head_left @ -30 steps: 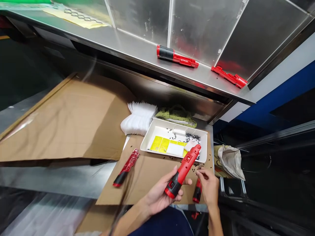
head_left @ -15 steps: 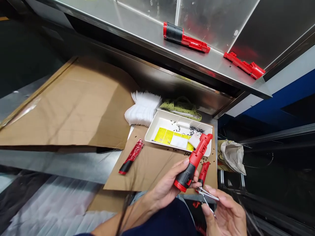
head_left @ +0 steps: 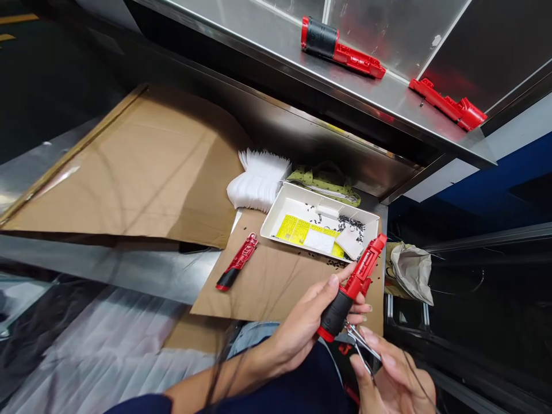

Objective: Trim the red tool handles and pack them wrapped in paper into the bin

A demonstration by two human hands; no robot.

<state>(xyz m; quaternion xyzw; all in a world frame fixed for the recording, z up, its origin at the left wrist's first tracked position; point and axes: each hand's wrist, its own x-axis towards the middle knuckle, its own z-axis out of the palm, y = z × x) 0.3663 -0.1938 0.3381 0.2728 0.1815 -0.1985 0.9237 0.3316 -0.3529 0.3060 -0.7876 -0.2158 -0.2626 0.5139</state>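
My left hand [head_left: 313,310] is closed around a red and black plastic tool housing [head_left: 338,310], its black end toward me and its red end tilted up and away. My right hand [head_left: 397,368] pinches a pair of metal tweezers [head_left: 364,344]. Their tips lie beside the black end of the housing; whether they touch it or hold anything, I cannot make out. Partly hidden behind the held housing is another red piece. To the left, a red and black housing half [head_left: 237,261] lies on the cardboard sheet [head_left: 276,282].
A white tray [head_left: 276,210] holds small black parts, yellow labels and white pads. Behind it are stacked white foam sheets [head_left: 263,181] and a green bag [head_left: 323,181]. On the metal shelf lie a red-black housing [head_left: 340,49] and a red one [head_left: 448,103]. A large carton [head_left: 142,178] stands left.
The held housing has turned in my left hand, now showing its ribbed inner side. Both hands keep their hold. The whole view has shifted slightly.
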